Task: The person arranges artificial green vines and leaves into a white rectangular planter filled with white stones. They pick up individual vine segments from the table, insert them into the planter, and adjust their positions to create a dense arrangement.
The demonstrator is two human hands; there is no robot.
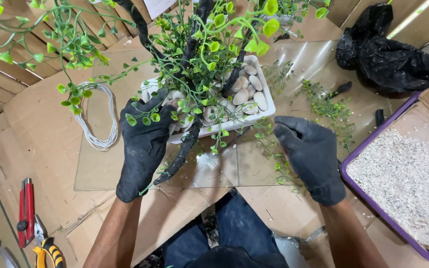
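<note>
Hands worked at a white planter [266,106] of pebbles and fake greenery.
Left hand [144,144] gripped the planter's near-left edge on the cardboard; right hand [310,151] hovered open, holding nothing. Steadying seemed underway; further arranging likely needed that support.

Both gloved, the left hand [145,144] grips the white planter [266,106] full of pebbles [247,89] and fake branches [189,54], while the right hand [311,156] rests open just beside it. White wire coil [100,116] sits left, gravel box [403,173] right, pliers [45,245] lower left.
</note>
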